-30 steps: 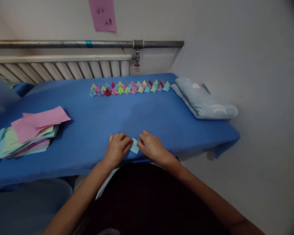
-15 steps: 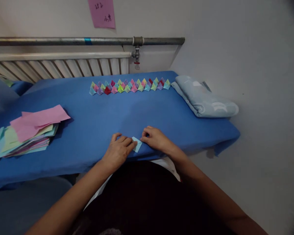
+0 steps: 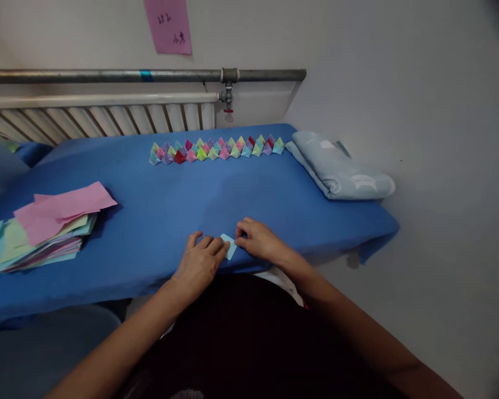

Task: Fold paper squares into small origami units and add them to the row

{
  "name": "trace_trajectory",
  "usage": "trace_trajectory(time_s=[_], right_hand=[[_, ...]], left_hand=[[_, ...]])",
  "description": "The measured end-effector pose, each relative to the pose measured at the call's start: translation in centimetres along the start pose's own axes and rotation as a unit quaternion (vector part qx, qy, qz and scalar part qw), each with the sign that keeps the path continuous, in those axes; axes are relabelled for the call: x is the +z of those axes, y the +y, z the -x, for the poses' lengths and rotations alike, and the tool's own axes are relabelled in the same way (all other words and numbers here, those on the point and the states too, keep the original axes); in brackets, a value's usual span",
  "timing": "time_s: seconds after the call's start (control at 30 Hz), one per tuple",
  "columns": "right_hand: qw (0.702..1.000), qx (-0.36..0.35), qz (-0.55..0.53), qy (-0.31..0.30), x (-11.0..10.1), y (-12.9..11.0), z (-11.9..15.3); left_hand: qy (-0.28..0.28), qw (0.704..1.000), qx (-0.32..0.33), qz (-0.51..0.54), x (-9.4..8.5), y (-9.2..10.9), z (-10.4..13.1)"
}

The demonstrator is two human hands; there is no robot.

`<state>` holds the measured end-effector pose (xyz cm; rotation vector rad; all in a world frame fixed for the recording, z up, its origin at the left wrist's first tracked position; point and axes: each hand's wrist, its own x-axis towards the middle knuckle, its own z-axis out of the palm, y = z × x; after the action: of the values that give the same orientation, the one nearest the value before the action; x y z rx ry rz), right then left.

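A small light blue folded paper lies at the front edge of the blue cloth, its far side a pointed corner. My left hand rests palm down on the cloth, fingers spread, with the fingertips nearest the paper pressing on its left part. At the right corner of the paper my right hand is closed in a pinch, its thumb and forefinger meeting at the edge. The fingertips hide part of the folds.
Several colourful folded paper pieces stand in rows toward the back. Loose coloured sheets are stacked at left. A folded pale blue blanket lies at right by the wall. Behind the blue-covered surface are a radiator and a pipe.
The whole view has shifted slightly, so things appear a little lower and further left. Both hands keep nearly the same pose at the blue paper.
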<state>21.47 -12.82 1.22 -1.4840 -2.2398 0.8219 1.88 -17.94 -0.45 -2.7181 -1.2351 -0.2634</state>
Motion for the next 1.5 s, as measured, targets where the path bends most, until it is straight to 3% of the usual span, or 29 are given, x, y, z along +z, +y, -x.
trace_trajectory(time_s=[0.23, 0.53, 0.83, 1.17, 1.5], right_hand=[[1.000, -0.016, -0.007, -0.001, -0.4, -0.2, -0.2], [0.999, -0.003, -0.038, 0.003, 0.9, -1.3, 0.2], [0.998, -0.064, 0.012, -0.002, 0.6, -1.6, 0.6], [0.998, -0.021, 0.061, 0.016, 1.2, -2.5, 0.4], [0.999, -0.020, 0.022, -0.022, -0.5, -0.5, 0.3]], left_hand=[[-0.003, 1.000, -0.005, -0.004, 0.1, 0.1, 0.2], [-0.004, 1.000, -0.021, 0.019, 0.4, 0.0, 0.5], [0.057, 0.998, 0.001, -0.010, 0.4, -1.1, 2.6], [0.067, 0.997, -0.002, -0.026, 0.3, -1.1, 3.0], [0.064, 0.998, -0.007, -0.008, 0.0, -1.4, 3.0]])
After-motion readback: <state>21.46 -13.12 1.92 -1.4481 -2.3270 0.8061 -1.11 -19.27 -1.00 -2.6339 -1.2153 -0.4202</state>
